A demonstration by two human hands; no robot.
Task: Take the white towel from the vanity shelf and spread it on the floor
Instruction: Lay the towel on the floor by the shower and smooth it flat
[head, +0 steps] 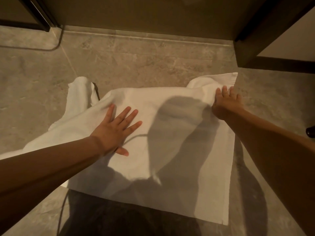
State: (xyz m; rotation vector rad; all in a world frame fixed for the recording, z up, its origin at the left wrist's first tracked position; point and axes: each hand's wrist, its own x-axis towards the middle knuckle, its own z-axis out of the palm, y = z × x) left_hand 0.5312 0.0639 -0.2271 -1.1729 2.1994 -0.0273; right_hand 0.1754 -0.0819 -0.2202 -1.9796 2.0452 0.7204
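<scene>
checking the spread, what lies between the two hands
Only the white towel, crossed by a shadow, lies between the left hand and the right hand; nothing else rests there, as the head view shows.

The soft white cloth towel looks matt and finely textured, creased in places; the grey-beige mottled stone floor appears smooth, faintly sheened.

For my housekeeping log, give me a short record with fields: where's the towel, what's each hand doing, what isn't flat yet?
towel: white towel on the stone floor, mostly spread
left hand: flat, fingers splayed, pressing near the middle
right hand: fingers straight, on the far right corner
not flat: far left corner bunched up
</scene>
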